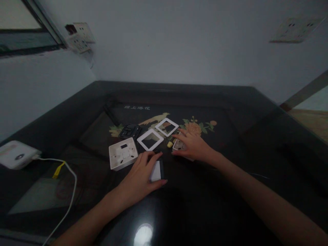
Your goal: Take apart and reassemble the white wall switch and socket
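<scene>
My left hand [143, 174] is closed round a small white-and-dark switch piece [156, 171], its thumb and fingers at the piece's edges. My right hand [192, 145] grips a white box [178, 145] by its sides, covering much of it. Another open white box [123, 154] lies just beyond my left hand, its hollow side up. Two white square frames, one [150, 139] nearer and one [167, 127] farther, lie between the hands and the back of the table. A black part [130, 130] rests behind the open box.
The dark glossy table [205, 212] has a flower and bird pattern. At the left, a white device [17, 155] has a white cable [74, 191] with a yellow tag [58, 169]. Wall sockets [294, 30] are at the back.
</scene>
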`<state>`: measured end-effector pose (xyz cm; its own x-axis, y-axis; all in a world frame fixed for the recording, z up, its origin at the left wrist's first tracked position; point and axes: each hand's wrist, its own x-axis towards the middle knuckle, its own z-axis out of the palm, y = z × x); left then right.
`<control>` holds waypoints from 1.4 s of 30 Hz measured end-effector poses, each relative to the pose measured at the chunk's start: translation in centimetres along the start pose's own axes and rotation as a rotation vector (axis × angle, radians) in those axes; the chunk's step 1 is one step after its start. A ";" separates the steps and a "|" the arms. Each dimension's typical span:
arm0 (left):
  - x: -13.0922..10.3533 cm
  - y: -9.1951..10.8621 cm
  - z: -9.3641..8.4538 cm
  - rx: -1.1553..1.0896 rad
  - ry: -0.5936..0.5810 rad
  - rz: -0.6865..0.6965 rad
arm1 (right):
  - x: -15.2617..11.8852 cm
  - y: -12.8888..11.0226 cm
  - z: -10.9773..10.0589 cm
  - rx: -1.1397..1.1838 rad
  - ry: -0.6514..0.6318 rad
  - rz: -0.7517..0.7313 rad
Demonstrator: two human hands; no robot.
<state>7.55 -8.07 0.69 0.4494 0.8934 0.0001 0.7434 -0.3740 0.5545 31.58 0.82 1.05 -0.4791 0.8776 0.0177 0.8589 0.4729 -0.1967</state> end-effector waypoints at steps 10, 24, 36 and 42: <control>9.2 -0.5 -5.5 0.290 0.065 0.003 | 1.6 -2.6 0.4 -0.015 0.032 -0.003; 18.2 -6.1 -6.3 0.413 0.146 -0.401 | 2.2 -4.3 1.1 -0.016 0.115 0.023; 11.2 -8.0 -8.2 0.405 0.121 -0.356 | 4.2 -5.8 2.0 0.028 0.178 0.040; 9.3 -10.5 -8.4 0.398 0.260 -0.261 | 5.1 -6.5 2.3 0.075 0.262 0.030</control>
<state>-0.23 6.21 1.82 0.1244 0.9825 0.1385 0.9670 -0.1513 0.2051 23.12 1.98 0.14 -0.3819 0.8864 0.2617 0.8515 0.4476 -0.2733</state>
